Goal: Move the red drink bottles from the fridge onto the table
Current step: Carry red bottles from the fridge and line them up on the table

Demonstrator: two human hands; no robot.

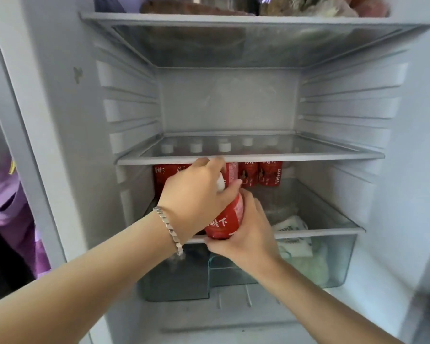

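Note:
A red drink bottle (227, 217) with a white cap is tilted at the front edge of the lower fridge shelf (320, 230). My right hand (251, 234) wraps its lower body from the right. My left hand (194, 197), with a silver bracelet on the wrist, closes around its neck and cap from the left. Behind, several more red bottles (269, 175) stand in a row at the back of the same shelf. Their white caps show through the glass shelf above. My left hand hides part of the row.
The middle glass shelf (308, 155) hangs low over the bottles and carries nothing. A white bag (293, 232) lies right of the held bottle. Clear crisper drawers (333, 259) sit below. Wrapped food (308, 6) fills the top shelf. Purple fabric (10, 207) hangs at the far left.

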